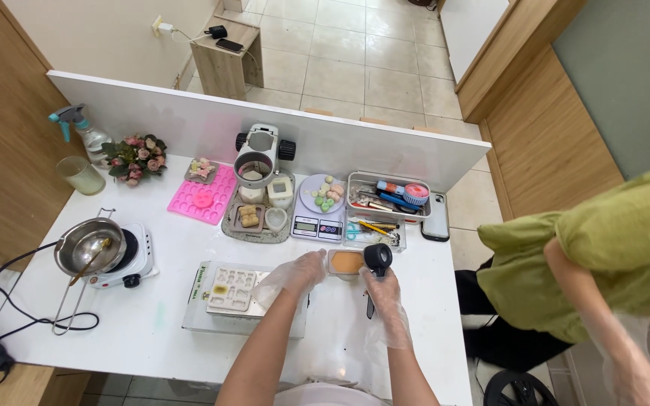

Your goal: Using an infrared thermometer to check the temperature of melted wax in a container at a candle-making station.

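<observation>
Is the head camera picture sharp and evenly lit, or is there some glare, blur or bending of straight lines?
Head view: light is bright and even, shadows soft; the white table is nearly washed out; the white partition bows, showing wide-angle distortion; the left hand and right hand, in clear gloves, look sharp; the black tool in the right hand is sharp too.

The gloved right hand [382, 289] grips a black tool [376, 259] beside an orange-filled container [346, 262] (left hand [300, 272] alongside).
</observation>
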